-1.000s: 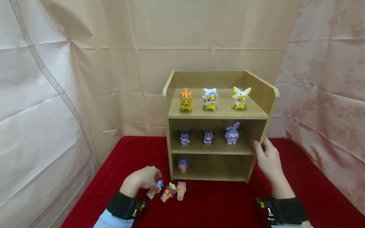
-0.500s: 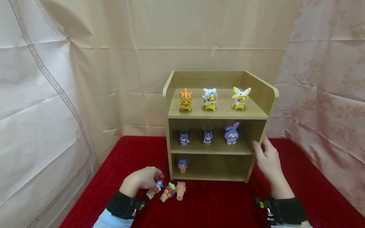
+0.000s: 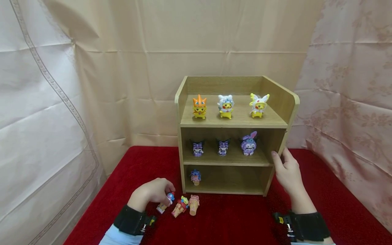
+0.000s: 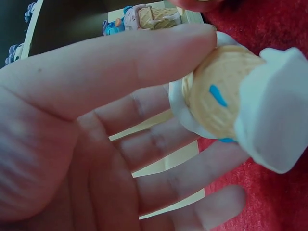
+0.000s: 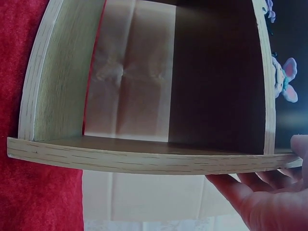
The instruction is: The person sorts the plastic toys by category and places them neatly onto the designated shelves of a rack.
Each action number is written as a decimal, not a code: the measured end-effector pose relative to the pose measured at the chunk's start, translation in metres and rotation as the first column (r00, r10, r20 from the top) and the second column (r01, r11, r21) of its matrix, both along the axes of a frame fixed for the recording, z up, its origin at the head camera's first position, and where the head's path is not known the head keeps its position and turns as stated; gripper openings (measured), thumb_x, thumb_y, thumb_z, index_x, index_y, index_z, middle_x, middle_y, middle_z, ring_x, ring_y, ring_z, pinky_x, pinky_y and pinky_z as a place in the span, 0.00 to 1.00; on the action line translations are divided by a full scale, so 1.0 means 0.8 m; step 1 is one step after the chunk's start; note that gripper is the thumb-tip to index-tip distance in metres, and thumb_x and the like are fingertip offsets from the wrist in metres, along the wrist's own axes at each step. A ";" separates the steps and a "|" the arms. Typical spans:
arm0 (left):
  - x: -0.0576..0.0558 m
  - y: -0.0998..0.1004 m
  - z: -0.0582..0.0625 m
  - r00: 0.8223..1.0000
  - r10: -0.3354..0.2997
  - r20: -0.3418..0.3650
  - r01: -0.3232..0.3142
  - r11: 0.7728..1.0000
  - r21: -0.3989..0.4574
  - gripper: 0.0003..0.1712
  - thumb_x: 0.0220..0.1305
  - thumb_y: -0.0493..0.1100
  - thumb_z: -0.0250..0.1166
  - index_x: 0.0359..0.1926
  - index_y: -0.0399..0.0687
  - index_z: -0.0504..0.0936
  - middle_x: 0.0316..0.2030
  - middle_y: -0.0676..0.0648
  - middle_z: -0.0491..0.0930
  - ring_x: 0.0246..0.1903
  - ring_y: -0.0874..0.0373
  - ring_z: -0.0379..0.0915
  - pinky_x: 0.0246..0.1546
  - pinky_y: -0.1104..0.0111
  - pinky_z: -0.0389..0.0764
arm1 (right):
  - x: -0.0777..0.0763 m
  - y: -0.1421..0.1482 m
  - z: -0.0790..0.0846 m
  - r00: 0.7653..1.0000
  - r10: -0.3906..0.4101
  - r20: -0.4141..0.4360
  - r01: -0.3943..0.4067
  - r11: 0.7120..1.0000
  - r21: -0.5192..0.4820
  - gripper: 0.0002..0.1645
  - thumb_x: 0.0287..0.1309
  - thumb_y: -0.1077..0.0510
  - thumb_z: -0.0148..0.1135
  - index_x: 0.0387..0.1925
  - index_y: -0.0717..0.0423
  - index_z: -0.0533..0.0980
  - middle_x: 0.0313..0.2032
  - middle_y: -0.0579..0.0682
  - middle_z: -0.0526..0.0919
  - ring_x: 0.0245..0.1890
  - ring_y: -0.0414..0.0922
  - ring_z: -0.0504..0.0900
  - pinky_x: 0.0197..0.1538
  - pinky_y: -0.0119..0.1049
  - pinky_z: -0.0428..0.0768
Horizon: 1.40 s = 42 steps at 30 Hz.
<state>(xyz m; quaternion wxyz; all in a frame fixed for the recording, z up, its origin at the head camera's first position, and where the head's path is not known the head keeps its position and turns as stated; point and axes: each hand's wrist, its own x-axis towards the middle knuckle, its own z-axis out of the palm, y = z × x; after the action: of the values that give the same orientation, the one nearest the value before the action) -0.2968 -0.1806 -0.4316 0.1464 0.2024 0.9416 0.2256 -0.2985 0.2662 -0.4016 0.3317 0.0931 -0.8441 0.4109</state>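
Note:
My left hand [image 3: 153, 192] pinches a small ice-cream-cone figurine [image 3: 164, 203] between thumb and fingers, low over the red cloth. In the left wrist view the thumb lies across the figurine's waffle-patterned base [image 4: 219, 96], with the fingers behind it; its top is hidden there. Beside it lie a red-and-yellow cone figurine [image 3: 180, 206] and a pink cone figurine [image 3: 194, 205]. At the right, my right hand [image 3: 288, 172] grips the side panel of the wooden shelf [image 3: 234, 126], thumb in front and fingers outside. A blue-topped cone figurine [image 3: 196, 177] stands at the left of the bottom compartment.
Three yellow figurines, one with an orange hood [image 3: 199, 107], stand on the top level. Purple figurines [image 3: 223, 148] line the middle compartment. Red cloth [image 3: 232, 217] covers the table, and a beige curtain [image 3: 153, 85] hangs behind.

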 end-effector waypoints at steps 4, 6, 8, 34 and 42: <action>0.000 -0.001 0.002 0.999 0.000 -0.035 0.000 1.000 0.002 0.22 0.44 0.40 0.77 0.43 0.46 0.84 0.35 0.51 0.81 0.34 0.59 0.74 0.36 0.57 0.80 | 0.000 0.000 0.000 1.000 0.002 0.001 -0.002 1.000 0.000 0.24 0.72 0.52 0.48 0.64 0.55 0.67 0.50 0.59 0.79 0.45 0.49 0.77 0.39 0.19 0.72; -0.001 -0.001 0.003 0.998 -0.006 -0.059 0.006 1.000 0.009 0.22 0.44 0.41 0.77 0.44 0.46 0.83 0.35 0.51 0.81 0.33 0.60 0.73 0.36 0.58 0.80 | 0.000 0.000 0.001 1.000 0.001 0.000 -0.001 1.000 0.001 0.23 0.72 0.52 0.49 0.64 0.55 0.67 0.49 0.59 0.79 0.45 0.49 0.77 0.39 0.19 0.72; -0.001 -0.001 0.004 0.997 -0.010 -0.081 0.012 1.000 0.018 0.23 0.45 0.42 0.77 0.45 0.45 0.83 0.36 0.51 0.81 0.33 0.60 0.73 0.35 0.60 0.80 | 0.000 0.000 0.001 1.000 -0.003 -0.003 0.003 1.000 0.005 0.23 0.72 0.52 0.49 0.63 0.56 0.67 0.49 0.59 0.79 0.45 0.48 0.77 0.39 0.19 0.72; 0.023 0.012 0.040 0.979 -0.047 -0.199 0.067 0.993 0.097 0.23 0.49 0.45 0.75 0.47 0.46 0.82 0.34 0.55 0.80 0.29 0.63 0.72 0.28 0.68 0.79 | 0.002 0.001 0.000 1.000 -0.015 0.006 0.014 1.000 0.022 0.22 0.72 0.51 0.49 0.60 0.57 0.69 0.46 0.58 0.80 0.44 0.47 0.77 0.38 0.20 0.72; 0.033 0.020 0.051 0.949 -0.086 -0.303 0.121 0.988 0.097 0.23 0.49 0.45 0.76 0.46 0.46 0.81 0.34 0.56 0.78 0.29 0.63 0.71 0.28 0.70 0.79 | 0.002 0.001 0.001 1.000 -0.012 0.003 0.012 1.000 0.027 0.22 0.72 0.52 0.49 0.62 0.57 0.68 0.48 0.59 0.80 0.45 0.48 0.77 0.39 0.21 0.72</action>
<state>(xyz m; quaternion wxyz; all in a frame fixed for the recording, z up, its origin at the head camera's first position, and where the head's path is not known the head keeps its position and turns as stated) -0.2706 -0.1644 -0.3905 0.0027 0.2913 0.9265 0.2380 -0.2968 0.2669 -0.4011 0.3315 0.0917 -0.8506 0.3977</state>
